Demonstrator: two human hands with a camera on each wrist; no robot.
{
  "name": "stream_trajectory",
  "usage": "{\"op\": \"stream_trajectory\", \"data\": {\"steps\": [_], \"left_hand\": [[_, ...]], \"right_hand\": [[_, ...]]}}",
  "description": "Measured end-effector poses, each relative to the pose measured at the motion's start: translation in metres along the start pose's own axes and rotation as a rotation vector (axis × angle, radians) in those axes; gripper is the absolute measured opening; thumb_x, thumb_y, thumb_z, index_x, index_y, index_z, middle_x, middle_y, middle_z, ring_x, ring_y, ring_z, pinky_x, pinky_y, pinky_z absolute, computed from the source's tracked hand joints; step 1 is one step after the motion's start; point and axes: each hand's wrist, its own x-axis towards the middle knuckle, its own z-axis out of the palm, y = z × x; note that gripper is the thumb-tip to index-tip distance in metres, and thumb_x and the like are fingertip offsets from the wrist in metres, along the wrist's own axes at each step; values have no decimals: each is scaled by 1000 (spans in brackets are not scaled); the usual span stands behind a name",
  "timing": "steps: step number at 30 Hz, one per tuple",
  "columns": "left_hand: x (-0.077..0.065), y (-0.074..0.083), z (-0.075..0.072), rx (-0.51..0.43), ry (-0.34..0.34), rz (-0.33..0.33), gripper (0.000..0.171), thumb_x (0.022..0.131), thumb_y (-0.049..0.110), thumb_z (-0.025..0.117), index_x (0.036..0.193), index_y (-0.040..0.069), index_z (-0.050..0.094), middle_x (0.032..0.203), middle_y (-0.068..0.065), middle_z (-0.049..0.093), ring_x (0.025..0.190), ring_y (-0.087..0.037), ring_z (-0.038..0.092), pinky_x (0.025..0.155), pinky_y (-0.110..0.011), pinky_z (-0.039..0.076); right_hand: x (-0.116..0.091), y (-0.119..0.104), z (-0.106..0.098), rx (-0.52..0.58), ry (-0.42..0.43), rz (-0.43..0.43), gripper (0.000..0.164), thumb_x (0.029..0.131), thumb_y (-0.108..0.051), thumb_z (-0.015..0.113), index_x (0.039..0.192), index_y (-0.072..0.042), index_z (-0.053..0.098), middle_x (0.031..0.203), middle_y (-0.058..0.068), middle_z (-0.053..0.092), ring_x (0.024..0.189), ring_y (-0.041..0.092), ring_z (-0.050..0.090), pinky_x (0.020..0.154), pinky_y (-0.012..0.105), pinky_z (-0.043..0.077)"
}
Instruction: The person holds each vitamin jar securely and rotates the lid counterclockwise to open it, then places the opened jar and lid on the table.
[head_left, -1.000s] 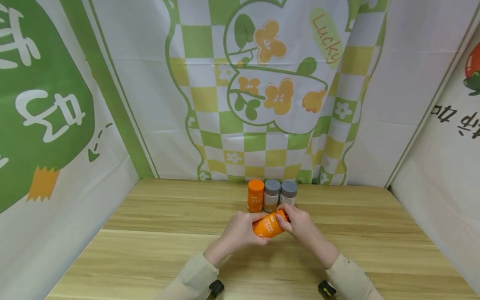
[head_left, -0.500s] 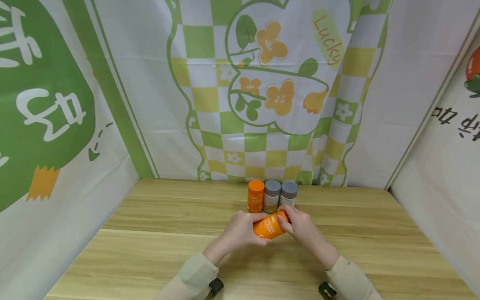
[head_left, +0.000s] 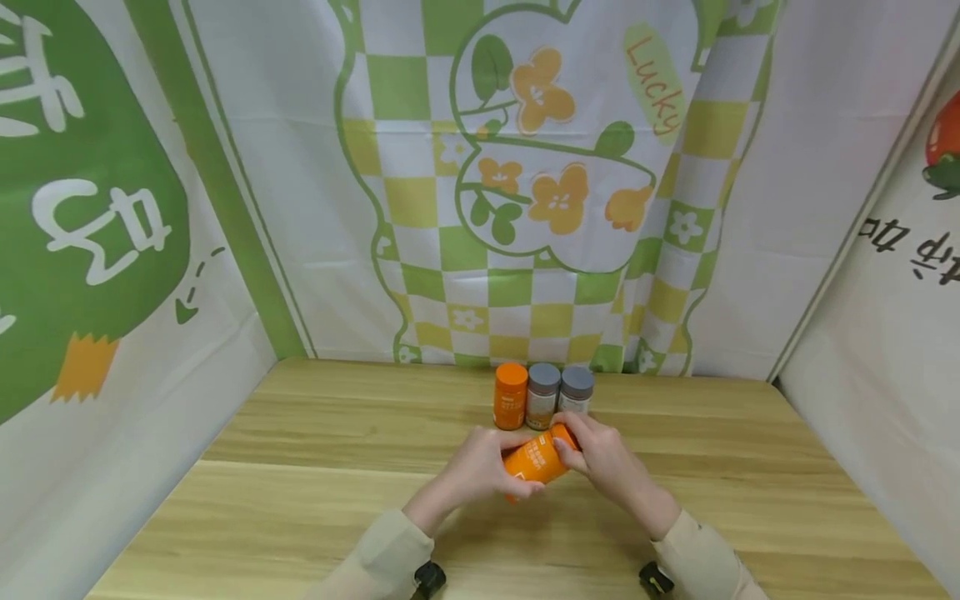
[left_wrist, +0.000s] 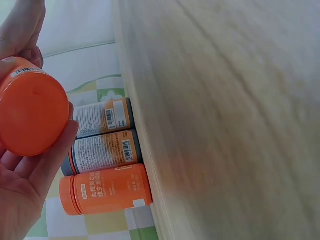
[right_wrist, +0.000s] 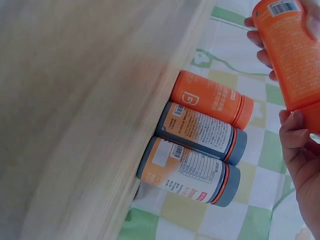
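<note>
An orange pill bottle [head_left: 536,461] with white print is held tilted above the table, its capped end up to the right. My left hand [head_left: 480,473] grips its body near the base, thumb on one side and fingers on the other. With thumb and fingers, my right hand [head_left: 606,457] grips the orange cap, hiding part of it. The left wrist view looks straight at the smooth orange base [left_wrist: 35,114]. In the right wrist view, the bottle's cap [right_wrist: 311,116] sits against the body, and a barcode label [right_wrist: 284,7] shows near the base.
Behind the hands stand another orange bottle [head_left: 510,398] and two grey-capped bottles, the middle one [head_left: 542,398] and the right one [head_left: 576,388], in a tight row near the back edge. The wooden table [head_left: 300,500] is enclosed by printed fabric walls [head_left: 345,275].
The held bottle has tilted a little more, its base end dropping lower. Both hands keep their hold in nearly the same place.
</note>
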Motion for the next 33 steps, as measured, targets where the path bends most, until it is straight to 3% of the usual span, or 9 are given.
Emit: {"op": "stream_trajectory", "data": {"steps": [10, 27, 33], "left_hand": [[-1, -1, -1, -4, -29, -30, 45, 67, 37, 81, 107, 18, 69, 88, 9, 69, 67, 0, 55, 60, -17, 46], [-3, 0, -6, -107, -96, -87, 43, 71, 32, 77, 111, 19, 66, 88, 9, 65, 69, -3, 56, 61, -21, 49], [-3, 1, -5, -102, -85, -123, 44, 71, 34, 76, 110, 17, 65, 87, 8, 64, 69, -4, 56, 59, -21, 48]], "right_hand": [[-2, 3, 1, 33, -49, 15, 18, 92, -22, 61, 105, -11, 56, 89, 1, 62, 66, 4, 52, 55, 14, 45], [-5, 8, 3, 125, -40, -60, 21, 94, -20, 57, 113, -11, 55, 103, -1, 56, 78, 6, 53, 64, 20, 50], [-6, 7, 2, 177, -54, -20, 23, 91, -14, 59, 114, -11, 55, 104, -1, 55, 78, 5, 53, 63, 20, 50]]}}
